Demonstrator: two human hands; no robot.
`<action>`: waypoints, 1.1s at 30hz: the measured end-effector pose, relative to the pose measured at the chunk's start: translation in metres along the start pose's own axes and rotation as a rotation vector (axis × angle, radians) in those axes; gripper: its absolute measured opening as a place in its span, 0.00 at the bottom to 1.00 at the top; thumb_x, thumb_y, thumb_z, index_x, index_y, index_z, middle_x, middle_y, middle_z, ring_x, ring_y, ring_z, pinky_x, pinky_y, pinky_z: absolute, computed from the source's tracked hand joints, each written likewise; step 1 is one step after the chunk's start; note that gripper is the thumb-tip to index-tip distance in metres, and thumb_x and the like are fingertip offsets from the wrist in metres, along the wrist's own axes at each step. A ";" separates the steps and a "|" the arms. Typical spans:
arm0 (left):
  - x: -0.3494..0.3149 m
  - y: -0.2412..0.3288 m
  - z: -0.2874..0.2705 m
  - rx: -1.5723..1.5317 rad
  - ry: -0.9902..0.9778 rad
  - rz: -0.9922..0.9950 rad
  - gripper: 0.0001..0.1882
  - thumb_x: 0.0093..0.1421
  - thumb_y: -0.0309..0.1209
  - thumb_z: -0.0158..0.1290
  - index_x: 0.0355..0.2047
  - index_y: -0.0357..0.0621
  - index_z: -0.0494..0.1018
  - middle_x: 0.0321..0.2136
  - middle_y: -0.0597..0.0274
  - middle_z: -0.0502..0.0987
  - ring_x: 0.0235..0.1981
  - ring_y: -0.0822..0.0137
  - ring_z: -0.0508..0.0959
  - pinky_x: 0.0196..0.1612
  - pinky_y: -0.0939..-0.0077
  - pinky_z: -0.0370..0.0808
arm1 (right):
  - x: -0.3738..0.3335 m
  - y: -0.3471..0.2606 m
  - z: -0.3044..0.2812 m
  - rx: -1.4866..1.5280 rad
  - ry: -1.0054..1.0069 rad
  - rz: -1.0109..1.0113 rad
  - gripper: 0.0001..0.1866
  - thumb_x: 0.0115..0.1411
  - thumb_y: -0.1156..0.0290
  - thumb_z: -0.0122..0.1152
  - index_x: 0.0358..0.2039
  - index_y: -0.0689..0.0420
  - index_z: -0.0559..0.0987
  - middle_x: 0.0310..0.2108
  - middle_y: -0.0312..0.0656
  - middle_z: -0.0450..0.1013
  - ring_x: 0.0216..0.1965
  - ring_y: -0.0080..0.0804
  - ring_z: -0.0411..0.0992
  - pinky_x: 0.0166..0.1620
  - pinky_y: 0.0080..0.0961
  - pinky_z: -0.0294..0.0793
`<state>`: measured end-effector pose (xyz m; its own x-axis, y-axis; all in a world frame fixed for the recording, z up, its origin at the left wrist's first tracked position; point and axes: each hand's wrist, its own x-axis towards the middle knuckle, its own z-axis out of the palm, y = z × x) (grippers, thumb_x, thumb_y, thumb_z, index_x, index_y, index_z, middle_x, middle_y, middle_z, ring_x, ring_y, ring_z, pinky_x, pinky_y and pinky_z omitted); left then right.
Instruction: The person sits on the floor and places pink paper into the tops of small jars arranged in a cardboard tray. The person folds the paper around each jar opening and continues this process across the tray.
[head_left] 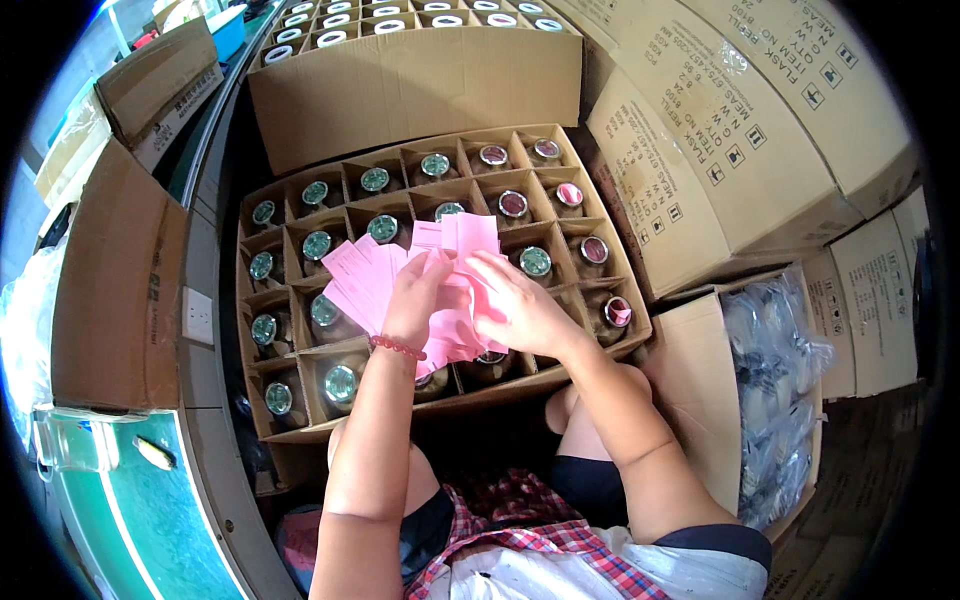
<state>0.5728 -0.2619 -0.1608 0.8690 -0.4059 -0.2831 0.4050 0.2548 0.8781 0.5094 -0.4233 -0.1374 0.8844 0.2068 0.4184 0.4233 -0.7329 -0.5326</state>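
Observation:
A fanned bundle of pink paper slips (362,283) is spread between my hands, above a divided carton (445,190). My left hand (418,295), with a red beaded bracelet at the wrist, grips the slips from the left. From the other side my right hand (525,308) has its fingers on the slips' right part; its thumb is partly hidden. Below, glass flasks stand upright in the carton's cells, such as a greenish-topped flask (340,383). One flask (617,312) at the right edge has pink paper in its mouth, as does another flask (569,194) farther back.
Behind stands a second divided carton (415,95) with round white-rimmed tops. Large sealed cartons (720,120) are stacked at the right. Nearer, an open box (690,400) holds plastic-wrapped items (770,400). A green-topped table (150,510) and an open carton (115,290) flank the left.

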 end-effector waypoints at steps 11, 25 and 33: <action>-0.006 -0.011 0.033 -0.237 -0.183 -0.139 0.19 0.63 0.38 0.48 0.46 0.35 0.65 0.32 0.52 0.76 0.33 0.64 0.79 0.34 0.76 0.77 | -0.023 -0.003 -0.039 -0.083 -0.082 0.179 0.26 0.54 0.75 0.57 0.54 0.58 0.66 0.47 0.51 0.71 0.41 0.44 0.75 0.41 0.31 0.75; 0.013 -0.041 0.009 1.303 0.337 0.232 0.22 0.50 0.46 0.58 0.34 0.38 0.70 0.33 0.53 0.74 0.32 0.52 0.77 0.35 0.60 0.74 | 0.015 0.090 -0.033 -0.701 -0.484 0.018 0.06 0.51 0.68 0.54 0.21 0.53 0.78 0.24 0.42 0.76 0.31 0.39 0.76 0.33 0.33 0.74; 0.013 -0.043 0.015 1.348 0.372 0.224 0.20 0.50 0.42 0.58 0.38 0.44 0.68 0.38 0.52 0.70 0.32 0.51 0.77 0.36 0.60 0.74 | 0.023 0.104 -0.011 -0.726 -0.362 0.091 0.10 0.51 0.70 0.58 0.32 0.62 0.73 0.34 0.49 0.72 0.40 0.43 0.73 0.37 0.34 0.75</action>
<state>0.5627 -0.2911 -0.1970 0.9864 -0.1638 0.0116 -0.1434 -0.8245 0.5475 0.5715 -0.5020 -0.1752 0.9705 0.2319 0.0665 0.2240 -0.9685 0.1088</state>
